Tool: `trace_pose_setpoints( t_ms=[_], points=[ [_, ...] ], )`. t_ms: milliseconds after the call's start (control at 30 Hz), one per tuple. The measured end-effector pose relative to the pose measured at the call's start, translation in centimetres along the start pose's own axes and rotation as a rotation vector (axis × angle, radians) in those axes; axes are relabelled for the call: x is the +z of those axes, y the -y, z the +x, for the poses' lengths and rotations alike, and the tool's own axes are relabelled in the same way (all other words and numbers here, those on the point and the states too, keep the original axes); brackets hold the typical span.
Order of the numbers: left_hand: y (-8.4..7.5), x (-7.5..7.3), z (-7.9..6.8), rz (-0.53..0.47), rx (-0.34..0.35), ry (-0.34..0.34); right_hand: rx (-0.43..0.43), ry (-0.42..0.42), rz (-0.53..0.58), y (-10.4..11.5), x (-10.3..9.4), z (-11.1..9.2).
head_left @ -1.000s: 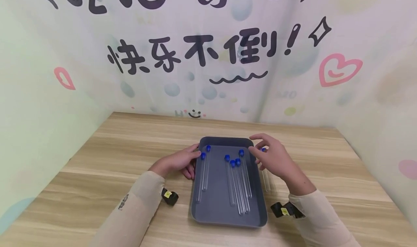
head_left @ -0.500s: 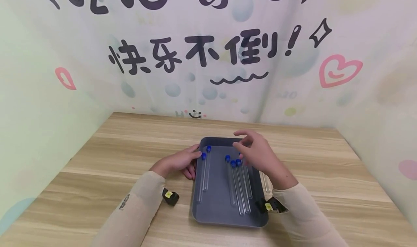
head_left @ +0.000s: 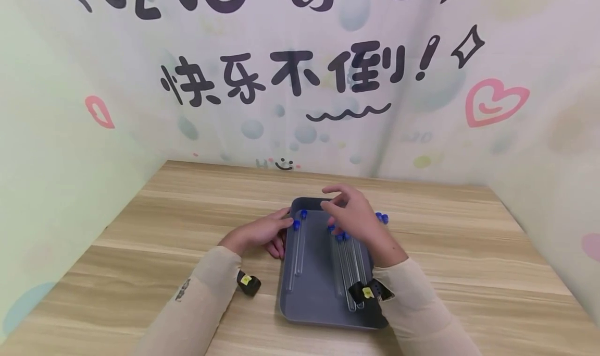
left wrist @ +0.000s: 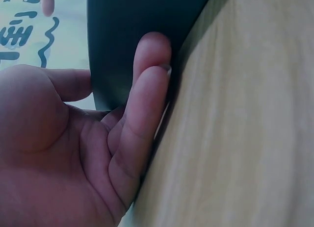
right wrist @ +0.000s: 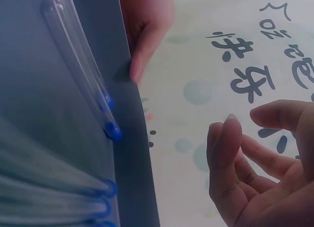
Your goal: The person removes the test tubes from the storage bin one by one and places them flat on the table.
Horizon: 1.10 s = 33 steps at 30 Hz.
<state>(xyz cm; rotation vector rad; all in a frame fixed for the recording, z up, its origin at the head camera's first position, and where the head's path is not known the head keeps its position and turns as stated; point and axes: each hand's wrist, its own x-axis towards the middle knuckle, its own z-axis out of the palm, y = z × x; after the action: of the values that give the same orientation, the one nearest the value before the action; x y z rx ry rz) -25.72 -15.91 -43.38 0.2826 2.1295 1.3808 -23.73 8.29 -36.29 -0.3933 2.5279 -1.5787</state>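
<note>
A grey tray lies on the table with several capped test tubes in its right half. Along its left side lie two more test tubes with blue caps. My left hand grips the tray's left wall, thumb over the rim and fingers against the outside. Over the far right part of the tray hovers my right hand, covering some tubes in the head view. Its thumb and index finger are apart, the other fingers loosely bent, and nothing is between them in the right wrist view.
Beyond the tray's right side, blue caps of further tubes show on the wood-grain table, partly hidden by my right arm. A printed cloth hangs behind the table. Each wrist carries a small black camera.
My right hand has moved left from beside the tray's right edge to over the tray, uncovering caps on the table at the right. The left hand keeps its place on the tray.
</note>
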Motion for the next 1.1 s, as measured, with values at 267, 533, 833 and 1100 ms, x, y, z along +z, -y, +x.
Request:
trace_pose_setpoints(
  t_ms=[267,533,833,1100],
  points=[
    [-0.1,0.1,0.2,-0.001,-0.001,0.009,0.025,0.014,0.055,-0.6,1.3,0.8],
    [-0.1,-0.1,0.0,-0.001,-0.013,-0.002,0.052,0.033,0.062,-1.9,2.9,1.7],
    [-0.3,0.0,0.1,-0.004,-0.018,0.004,0.071,0.089,0.081,-2.5,3.9,1.8],
    [-0.2,-0.1,0.0,-0.001,0.002,0.013,0.119,0.14,0.136,-3.0,4.2,1.8]
  ],
)
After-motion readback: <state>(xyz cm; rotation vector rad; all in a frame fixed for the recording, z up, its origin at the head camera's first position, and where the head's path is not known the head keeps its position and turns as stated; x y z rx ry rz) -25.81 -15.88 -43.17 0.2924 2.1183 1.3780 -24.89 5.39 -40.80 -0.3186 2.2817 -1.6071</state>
